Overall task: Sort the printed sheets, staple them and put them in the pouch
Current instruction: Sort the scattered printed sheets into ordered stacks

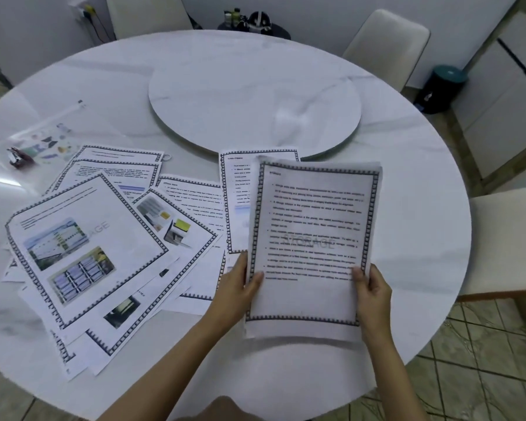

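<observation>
Sorting looks to be the step in hand. Far left on the white surface [407, 177] lies the clear pouch [47, 133], flat, with a dark red stapler [20, 158] at its near end; whether it sits on the pouch or just beside it I cannot tell. Next over, a loose fan of printed sheets [85, 247] overlaps untidily, and a single sheet [236, 202] lies flat just right of them. The left hand [239, 287] and right hand [374, 293] each pinch a side edge of a text page [313, 238], held up off the surface, thumbs on its face and fingers [377, 279] curled behind. Nothing looks stapled yet. I'd judge the next move calls for laying this page in its place in the order, perhaps on the single sheet, with the edges squared.
</observation>
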Demonstrator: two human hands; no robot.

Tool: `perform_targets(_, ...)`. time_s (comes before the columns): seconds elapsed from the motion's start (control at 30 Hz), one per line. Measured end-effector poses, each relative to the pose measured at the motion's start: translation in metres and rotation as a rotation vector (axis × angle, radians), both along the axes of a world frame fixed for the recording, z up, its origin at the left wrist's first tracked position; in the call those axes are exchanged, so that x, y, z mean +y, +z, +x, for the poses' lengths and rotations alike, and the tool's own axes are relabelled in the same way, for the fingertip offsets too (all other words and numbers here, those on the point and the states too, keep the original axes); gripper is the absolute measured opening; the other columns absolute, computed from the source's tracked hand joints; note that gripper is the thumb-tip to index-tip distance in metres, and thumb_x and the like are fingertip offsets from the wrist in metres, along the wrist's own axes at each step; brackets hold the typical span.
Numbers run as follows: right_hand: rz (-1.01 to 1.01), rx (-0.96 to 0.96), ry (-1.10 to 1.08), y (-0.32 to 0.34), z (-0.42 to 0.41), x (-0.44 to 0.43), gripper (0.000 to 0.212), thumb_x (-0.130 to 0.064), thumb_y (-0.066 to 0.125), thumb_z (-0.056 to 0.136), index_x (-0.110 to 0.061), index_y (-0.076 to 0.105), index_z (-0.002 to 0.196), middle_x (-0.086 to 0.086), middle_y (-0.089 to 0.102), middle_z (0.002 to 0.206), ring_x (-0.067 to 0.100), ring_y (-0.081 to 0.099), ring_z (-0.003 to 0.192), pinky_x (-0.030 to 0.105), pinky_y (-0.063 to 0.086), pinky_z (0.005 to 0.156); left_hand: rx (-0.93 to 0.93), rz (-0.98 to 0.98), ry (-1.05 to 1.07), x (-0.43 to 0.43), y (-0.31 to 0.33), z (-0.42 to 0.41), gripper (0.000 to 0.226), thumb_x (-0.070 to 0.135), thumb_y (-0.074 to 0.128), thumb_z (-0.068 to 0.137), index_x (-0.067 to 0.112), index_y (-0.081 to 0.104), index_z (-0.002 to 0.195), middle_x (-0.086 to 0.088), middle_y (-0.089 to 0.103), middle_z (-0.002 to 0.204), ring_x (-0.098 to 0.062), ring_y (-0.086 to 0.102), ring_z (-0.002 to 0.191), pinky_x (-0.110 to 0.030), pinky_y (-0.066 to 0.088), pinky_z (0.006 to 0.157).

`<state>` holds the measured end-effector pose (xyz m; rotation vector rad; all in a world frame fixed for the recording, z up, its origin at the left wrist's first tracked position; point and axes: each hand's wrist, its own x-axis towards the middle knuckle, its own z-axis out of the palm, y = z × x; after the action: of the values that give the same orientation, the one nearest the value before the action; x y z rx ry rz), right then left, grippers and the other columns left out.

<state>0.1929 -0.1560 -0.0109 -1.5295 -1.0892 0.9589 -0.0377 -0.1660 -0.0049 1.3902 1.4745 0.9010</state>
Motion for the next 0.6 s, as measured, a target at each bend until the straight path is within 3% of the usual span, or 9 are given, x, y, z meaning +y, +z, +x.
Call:
perform_targets(0.07, -0.049, -0.023, 0.017, -0.006, 0.004, 0.004, 0.021, -0.043, 0.054, 0.089, -0.024, 0.06, 0.082, 0.007, 0.067, 0.088, 0.011, 0.059, 0.079, 0.034, 0.051, 0.078, 0.031, -0.046, 0.023, 0.001, -0.006, 0.003, 0.034, 0.017, 0.048, 0.094, 0.016, 0.04, 0.128, 0.002, 0.058, 0.121, -0.01, 0.058, 0.104, -0.015, 0.047, 0.085)
perform_targets(0.13, -0.082, -0.058, 0.044, -0.011, 0.004, 0.012, 0.044, -0.056, 0.053, 0.082, -0.013, 0.057, 0.083, 0.024, 0.061, 0.086, 0.024, 0.056, 0.073, 0.042, 0.049, 0.075, 0.049, -0.093, 0.063, 0.003, -0.01, 0.004, 0.036, 0.016, 0.048, 0.094, 0.014, 0.039, 0.129, -0.001, 0.057, 0.124, -0.017, 0.058, 0.11, -0.026, 0.047, 0.091)
perform_targets(0.2, -0.105, -0.105, 0.054, -0.013, 0.001, 0.026, 0.056, -0.058, 0.05, 0.08, -0.002, 0.052, 0.085, 0.032, 0.055, 0.085, 0.025, 0.05, 0.069, 0.042, 0.047, 0.071, 0.057, -0.114, 0.098, 0.009, -0.011, 0.003, 0.036, 0.015, 0.049, 0.094, 0.013, 0.038, 0.129, 0.001, 0.056, 0.122, -0.019, 0.058, 0.11, -0.03, 0.047, 0.092)
perform_targets(0.27, -0.108, -0.141, 0.081, -0.009, -0.004, 0.046, 0.052, -0.051, 0.05, 0.084, 0.0, 0.047, 0.079, 0.022, 0.049, 0.071, 0.017, 0.043, 0.066, 0.033, 0.04, 0.064, 0.06, -0.114, 0.134, 0.022, -0.009, 0.001, 0.034, 0.014, 0.05, 0.093, 0.011, 0.039, 0.126, 0.003, 0.056, 0.116, -0.017, 0.06, 0.1, -0.028, 0.049, 0.086)
perform_targets(0.43, -0.125, -0.236, 0.144, -0.002, -0.021, 0.109, 0.034, -0.023, 0.051, 0.095, -0.011, 0.036, 0.067, 0.005, 0.034, 0.06, 0.011, 0.031, 0.059, 0.018, 0.026, 0.052, 0.114, -0.092, 0.222, 0.074, -0.002, -0.014, 0.037, 0.013, 0.053, 0.092, 0.011, 0.039, 0.126, 0.002, 0.059, 0.105, -0.012, 0.06, 0.076, -0.027, 0.051, 0.07)
perform_targets(0.53, -0.141, -0.265, 0.167, -0.009, -0.032, 0.143, 0.032, -0.019, 0.05, 0.094, -0.009, 0.038, 0.066, -0.001, 0.038, 0.061, 0.011, 0.032, 0.059, 0.015, 0.025, 0.048, 0.137, -0.106, 0.245, 0.103, -0.003, -0.021, 0.04, 0.013, 0.053, 0.091, 0.01, 0.038, 0.128, 0.0, 0.056, 0.109, -0.017, 0.058, 0.08, -0.033, 0.051, 0.073)
perform_targets(0.6, -0.161, -0.285, 0.162, -0.014, -0.039, 0.16, 0.032, -0.016, 0.049, 0.094, -0.016, 0.038, 0.064, -0.006, 0.041, 0.061, 0.008, 0.034, 0.058, 0.013, 0.028, 0.048, 0.156, -0.132, 0.259, 0.119, -0.006, -0.025, 0.04, 0.012, 0.052, 0.092, 0.009, 0.038, 0.13, 0.001, 0.053, 0.11, -0.018, 0.056, 0.086, -0.029, 0.047, 0.074)
